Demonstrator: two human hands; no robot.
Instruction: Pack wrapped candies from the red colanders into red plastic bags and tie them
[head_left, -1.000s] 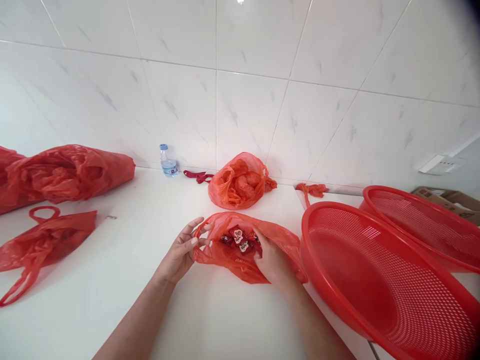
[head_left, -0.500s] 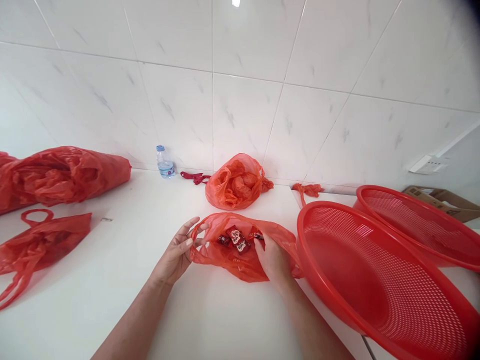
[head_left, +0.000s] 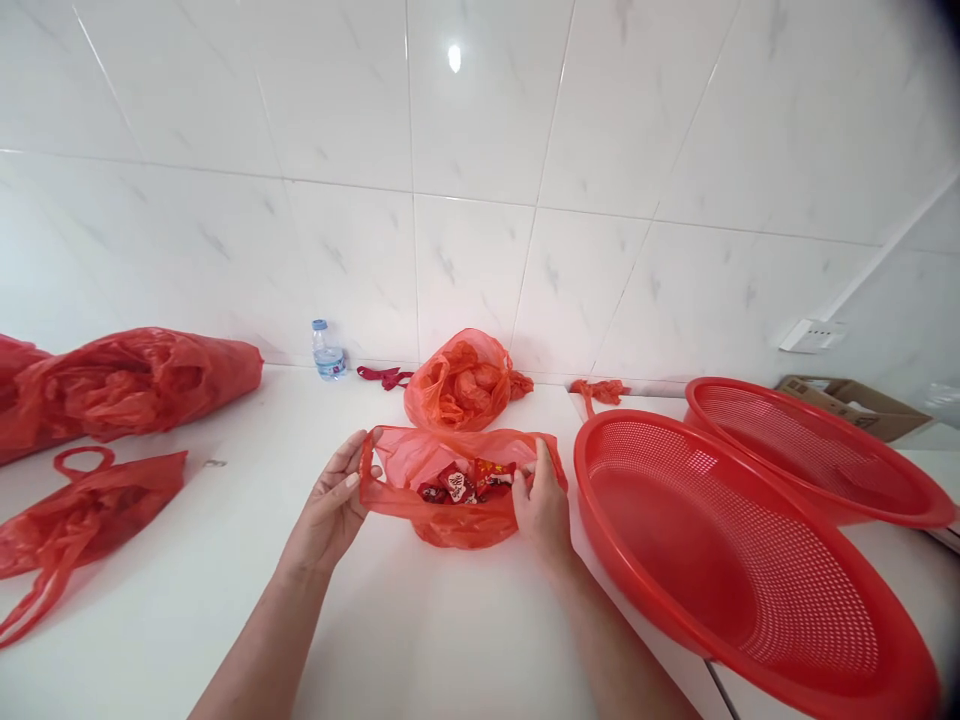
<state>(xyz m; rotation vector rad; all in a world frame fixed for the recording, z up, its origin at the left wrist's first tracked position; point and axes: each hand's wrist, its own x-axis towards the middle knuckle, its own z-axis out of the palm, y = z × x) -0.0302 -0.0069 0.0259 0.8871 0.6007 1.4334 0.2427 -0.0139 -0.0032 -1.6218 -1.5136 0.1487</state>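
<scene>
Centrally, just below mid-frame, an open red bag [head_left: 465,528] sits between the two hands, mouth stretched wide, wrapped sweets [head_left: 459,486] showing inside. Left hand [head_left: 328,500] is at the bag's left end, thumb and fingers closed on its edge. Right hand [head_left: 543,505] is at the right end, fingers bent at the rim, thumb tip beside the sweets; cannot tell whether it grips plastic or a wrapper. Sweets lie nearer the right hand. Red basket [head_left: 675,540] at lower right; bottle [head_left: 328,358] left of centre.
</scene>
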